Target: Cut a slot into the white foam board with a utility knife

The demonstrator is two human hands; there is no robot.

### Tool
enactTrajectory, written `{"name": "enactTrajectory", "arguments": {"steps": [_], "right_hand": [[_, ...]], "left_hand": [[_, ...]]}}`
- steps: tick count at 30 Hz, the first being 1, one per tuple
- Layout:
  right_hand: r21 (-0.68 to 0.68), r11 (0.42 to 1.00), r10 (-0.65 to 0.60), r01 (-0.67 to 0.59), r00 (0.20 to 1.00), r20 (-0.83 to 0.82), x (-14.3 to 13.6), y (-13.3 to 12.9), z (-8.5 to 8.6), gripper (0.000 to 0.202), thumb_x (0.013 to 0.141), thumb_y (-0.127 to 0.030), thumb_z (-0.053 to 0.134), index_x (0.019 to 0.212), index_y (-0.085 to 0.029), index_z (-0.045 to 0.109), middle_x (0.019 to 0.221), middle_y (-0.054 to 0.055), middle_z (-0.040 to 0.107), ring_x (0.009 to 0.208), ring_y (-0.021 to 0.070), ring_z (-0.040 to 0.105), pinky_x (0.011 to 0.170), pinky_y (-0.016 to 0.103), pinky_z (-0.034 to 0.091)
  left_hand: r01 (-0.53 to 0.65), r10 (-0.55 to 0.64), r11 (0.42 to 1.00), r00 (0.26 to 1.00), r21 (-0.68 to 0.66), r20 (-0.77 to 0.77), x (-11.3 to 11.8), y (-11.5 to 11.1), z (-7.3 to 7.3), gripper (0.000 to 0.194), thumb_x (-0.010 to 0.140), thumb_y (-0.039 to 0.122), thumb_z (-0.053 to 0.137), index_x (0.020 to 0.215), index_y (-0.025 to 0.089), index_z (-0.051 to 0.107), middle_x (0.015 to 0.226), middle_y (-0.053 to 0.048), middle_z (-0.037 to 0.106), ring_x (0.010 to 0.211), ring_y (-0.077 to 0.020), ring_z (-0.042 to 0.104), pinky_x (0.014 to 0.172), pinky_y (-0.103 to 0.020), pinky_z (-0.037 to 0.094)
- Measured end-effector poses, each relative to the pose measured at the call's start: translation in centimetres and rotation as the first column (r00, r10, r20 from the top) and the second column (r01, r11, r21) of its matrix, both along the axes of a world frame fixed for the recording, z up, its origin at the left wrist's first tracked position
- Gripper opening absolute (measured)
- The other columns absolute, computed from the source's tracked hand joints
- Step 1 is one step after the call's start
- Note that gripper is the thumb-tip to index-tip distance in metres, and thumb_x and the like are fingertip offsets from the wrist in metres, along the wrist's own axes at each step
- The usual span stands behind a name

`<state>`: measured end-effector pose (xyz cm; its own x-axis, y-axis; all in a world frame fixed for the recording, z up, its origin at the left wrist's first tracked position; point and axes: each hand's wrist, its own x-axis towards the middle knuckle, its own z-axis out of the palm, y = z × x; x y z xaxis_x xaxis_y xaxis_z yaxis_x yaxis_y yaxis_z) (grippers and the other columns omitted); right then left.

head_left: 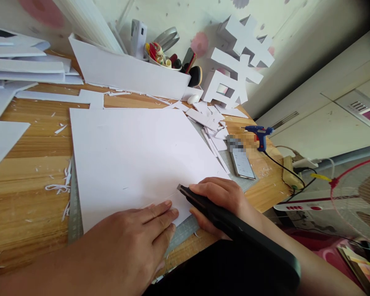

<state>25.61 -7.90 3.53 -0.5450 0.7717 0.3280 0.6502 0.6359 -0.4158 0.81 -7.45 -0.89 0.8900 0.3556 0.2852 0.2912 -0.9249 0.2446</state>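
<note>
A large white sheet [135, 160] lies on a grey cutting mat [75, 209] on the wooden table [24, 172]. My left hand [132, 242] presses flat on the sheet's near edge, fingers spread toward the right. My right hand [222, 199] grips a black utility knife [209, 209], its blade tip touching the sheet's near right edge, just beside my left fingertips.
White scraps [209, 123] and a phone [242, 162] lie right of the sheet. A blue glue gun [260, 133] stands near the table's right edge, its cord running to a power strip. White foam characters [237, 61], a tool holder [169, 53] and stacked boards [24, 65] line the back. A fan [354, 193] sits at right.
</note>
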Motion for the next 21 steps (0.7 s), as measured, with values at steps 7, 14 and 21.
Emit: {"name": "enactTrajectory", "arguments": {"steps": [7, 14, 21], "right_hand": [[-0.032, 0.999, 0.016, -0.016, 1.000, 0.005, 0.3, -0.2, 0.4, 0.013, 0.085, -0.016, 0.062, 0.097, -0.020, 0.059, 0.074, 0.003, 0.066, 0.061, 0.0154, 0.060, 0.058, 0.025, 0.048], [-0.130, 0.991, 0.041, -0.037, 0.999, 0.031, 0.6, -0.9, 1.4, 0.008, 0.085, -0.018, 0.060, 0.093, -0.021, 0.058, 0.069, 0.000, 0.060, 0.058, 0.0146, 0.052, 0.055, 0.026, 0.042], [-0.228, 0.973, 0.048, -0.027, 0.995, 0.089, 1.0, -1.4, 2.0, 0.003, 0.084, -0.021, 0.060, 0.088, -0.021, 0.059, 0.069, -0.001, 0.056, 0.058, 0.0143, 0.049, 0.055, 0.028, 0.038]], "left_hand": [[-0.040, 0.034, 0.998, 0.993, 0.050, 0.109, 0.3, 0.1, 0.1, 0.035, 0.104, 0.032, 0.048, 0.117, 0.020, 0.078, 0.125, -0.005, 0.075, 0.118, -0.0206, 0.071, 0.106, -0.028, 0.055], [0.022, -0.021, 0.996, 1.000, 0.088, -0.006, 0.5, 0.6, 0.9, 0.038, 0.103, 0.023, 0.043, 0.125, 0.018, 0.074, 0.131, -0.006, 0.072, 0.119, -0.0220, 0.071, 0.103, -0.029, 0.058], [0.018, -0.018, 0.999, 1.000, 0.038, -0.008, 0.0, 0.6, 0.8, 0.038, 0.102, 0.020, 0.045, 0.127, 0.017, 0.073, 0.134, -0.007, 0.070, 0.122, -0.0219, 0.069, 0.106, -0.030, 0.056]]}}
